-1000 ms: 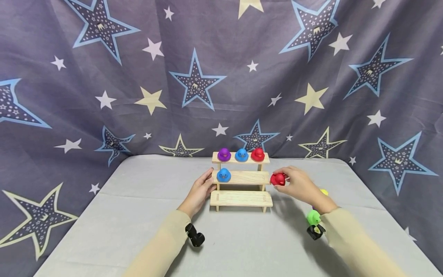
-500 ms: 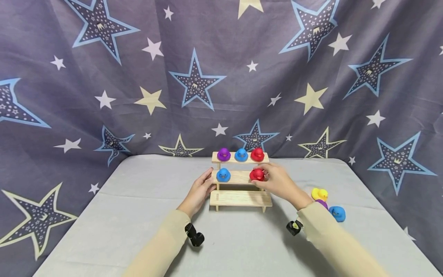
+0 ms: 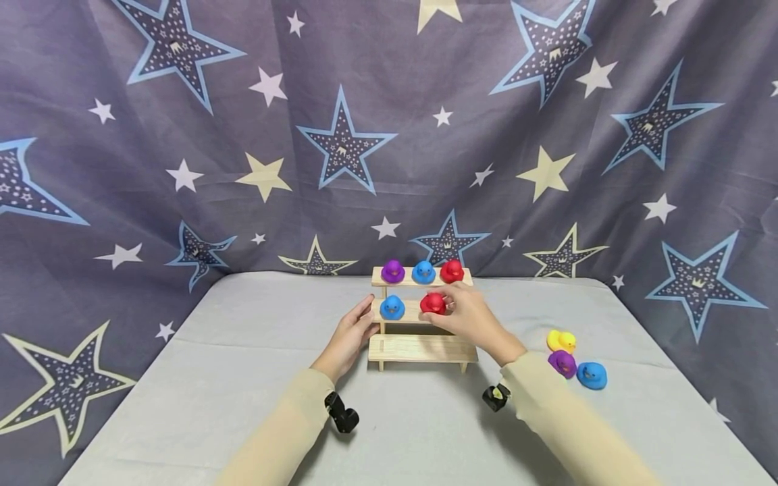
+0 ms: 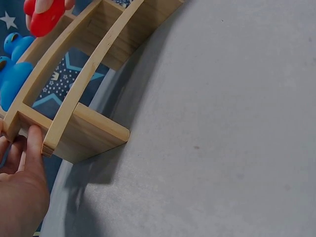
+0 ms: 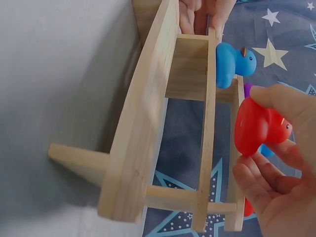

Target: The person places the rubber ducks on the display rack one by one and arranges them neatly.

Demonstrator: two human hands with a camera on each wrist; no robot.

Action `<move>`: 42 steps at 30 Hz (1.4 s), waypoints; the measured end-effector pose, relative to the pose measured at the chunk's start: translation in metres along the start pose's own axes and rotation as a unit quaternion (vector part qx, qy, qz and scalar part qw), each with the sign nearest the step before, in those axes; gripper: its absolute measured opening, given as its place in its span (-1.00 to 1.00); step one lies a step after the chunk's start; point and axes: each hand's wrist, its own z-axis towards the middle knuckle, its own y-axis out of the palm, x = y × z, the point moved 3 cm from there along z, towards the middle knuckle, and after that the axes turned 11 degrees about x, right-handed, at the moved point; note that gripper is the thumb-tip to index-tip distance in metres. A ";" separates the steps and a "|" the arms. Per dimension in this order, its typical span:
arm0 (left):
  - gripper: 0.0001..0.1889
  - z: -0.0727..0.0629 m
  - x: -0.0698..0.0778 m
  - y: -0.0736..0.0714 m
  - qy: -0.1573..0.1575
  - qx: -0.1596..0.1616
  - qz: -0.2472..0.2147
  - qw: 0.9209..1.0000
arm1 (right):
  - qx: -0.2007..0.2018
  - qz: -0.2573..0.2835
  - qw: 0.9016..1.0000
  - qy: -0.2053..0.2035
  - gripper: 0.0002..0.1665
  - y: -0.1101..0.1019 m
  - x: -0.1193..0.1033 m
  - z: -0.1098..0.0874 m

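Note:
A three-tier wooden stand [image 3: 423, 347] stands on the table, and my left hand [image 3: 351, 334] grips the left end of its middle tier. Thumb and fingers of my right hand [image 3: 473, 318] pinch a red rubber duck [image 3: 432, 303]. In the right wrist view this duck [image 5: 254, 126] is held a little off the middle plank, just above it. A blue rubber duck [image 3: 392, 308] sits at the left of that tier. Along the top tier are a purple duck [image 3: 393, 271], a blue duck [image 3: 423, 272] and another red duck [image 3: 452, 271].
To the right on the grey table [image 3: 255, 398] lie a yellow duck [image 3: 561, 340], a purple duck [image 3: 562, 364] and a blue duck [image 3: 592, 375]. Behind everything hangs a star-patterned curtain [image 3: 389, 182]. The stand's bottom tier bears no ducks.
My right hand has carried the red duck leftward from beside the stand to over the middle tier, near its centre. The left hand has stayed on the stand.

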 end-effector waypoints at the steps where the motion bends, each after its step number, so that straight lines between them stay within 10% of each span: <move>1: -0.44 0.000 0.000 0.000 0.002 -0.001 0.001 1.000 | -0.001 0.000 1.000 0.003 -0.46 0.001 0.000 0.000; 42: -0.44 0.000 0.000 0.000 0.004 -0.003 0.006 1.000 | -0.013 -0.001 0.998 0.067 -0.45 0.028 0.010 0.001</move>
